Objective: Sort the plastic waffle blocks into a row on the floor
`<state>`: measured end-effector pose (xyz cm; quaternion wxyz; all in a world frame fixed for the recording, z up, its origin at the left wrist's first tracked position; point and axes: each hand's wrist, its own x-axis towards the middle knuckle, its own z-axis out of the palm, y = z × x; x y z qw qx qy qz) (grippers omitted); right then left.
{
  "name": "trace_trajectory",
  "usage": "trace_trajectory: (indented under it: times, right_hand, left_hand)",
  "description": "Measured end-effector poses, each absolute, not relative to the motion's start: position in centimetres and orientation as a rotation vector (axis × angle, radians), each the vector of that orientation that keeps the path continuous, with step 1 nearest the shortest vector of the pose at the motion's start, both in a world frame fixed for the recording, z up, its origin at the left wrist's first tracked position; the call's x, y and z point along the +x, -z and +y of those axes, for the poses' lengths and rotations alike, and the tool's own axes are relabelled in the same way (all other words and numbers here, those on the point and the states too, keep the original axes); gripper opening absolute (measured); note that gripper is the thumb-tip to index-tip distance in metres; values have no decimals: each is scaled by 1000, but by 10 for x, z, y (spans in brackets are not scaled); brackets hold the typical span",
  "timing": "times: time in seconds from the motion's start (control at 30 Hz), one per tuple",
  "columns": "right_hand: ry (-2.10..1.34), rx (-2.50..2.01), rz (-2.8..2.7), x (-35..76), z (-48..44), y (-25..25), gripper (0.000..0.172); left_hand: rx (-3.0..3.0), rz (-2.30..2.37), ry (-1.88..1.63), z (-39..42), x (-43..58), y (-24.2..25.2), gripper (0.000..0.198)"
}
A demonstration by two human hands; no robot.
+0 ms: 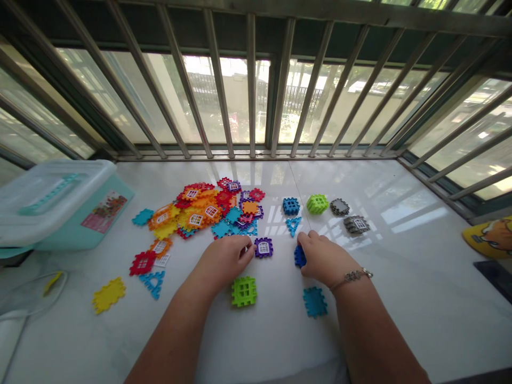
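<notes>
My left hand (234,257) is closed, its fingers curled and pressed together at the left edge of a purple interlocking tile (264,248) with a white window insert. Below that hand lies a bright green window tile (244,292). On the right, my right hand (323,258) pinches a dark blue interlocking tile (299,257), mostly covered by the fingers. A light blue square tile (315,302) rests below it. Beyond the hands are a blue stack (291,206), a blue triangle (293,226), a green stack (318,204) and grey tiles (356,224).
A heap of mixed tiles (200,208) spreads left of centre. Nearer are a red tile (142,263), another blue triangle (153,284) and a yellow tile (109,295). A lidded turquoise box (68,229) stands left. Metal bars (251,85) line the far edge; a yellow object (490,237) sits right.
</notes>
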<state>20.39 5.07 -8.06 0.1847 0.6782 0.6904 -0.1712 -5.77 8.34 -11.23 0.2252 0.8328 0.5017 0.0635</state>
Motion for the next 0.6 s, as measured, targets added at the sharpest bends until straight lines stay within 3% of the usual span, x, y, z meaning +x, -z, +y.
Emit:
trace_trajectory:
  times: [0.2, 0.37, 0.6]
  right_hand:
    - [468, 2019, 1976, 214, 61, 88, 48]
    - [477, 2087, 1985, 224, 56, 75, 61]
    - [587, 2019, 1894, 225, 25, 47, 34]
  left_hand:
    - [2292, 1381, -185, 83, -58, 112, 25]
    - [2291, 1373, -186, 83, -58, 110, 25]
    - [2279, 1385, -197, 83, -59, 111, 25]
